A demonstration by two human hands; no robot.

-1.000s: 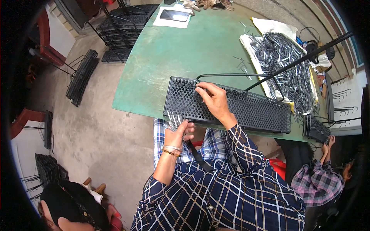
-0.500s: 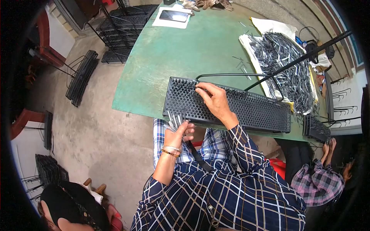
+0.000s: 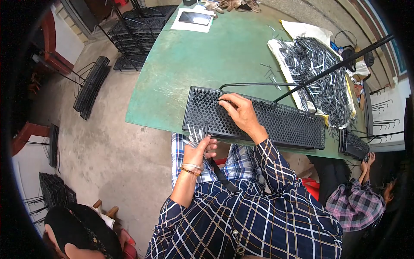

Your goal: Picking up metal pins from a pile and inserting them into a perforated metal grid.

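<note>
A long black perforated rack (image 3: 276, 122) with rows of round holes lies along the near edge of the green table, its bent metal handle rod (image 3: 258, 83) reaching toward the back right. Dark pegs stand in its upper left holes. My right hand (image 3: 242, 113) rests over the rack's left part, thumb and fingertips pinched together at the holes; what they pinch is too small to make out. Below the rack's left end, my left hand (image 3: 199, 149) is closed round a bunch of thin grey metal pins (image 3: 196, 134), whose ends fan upward.
A white sack (image 3: 276, 47) heaped with similar pins (image 3: 315, 64) lies at the table's right. A phone (image 3: 195, 17) on white paper and gloves (image 3: 235, 4) sit at the back. More racks (image 3: 91, 86) stand on the floor. Other people sit at lower left and right.
My right hand has shifted very slightly, its fingertips still at the rack's left holes. My left hand and its bunch of pins stay in place.
</note>
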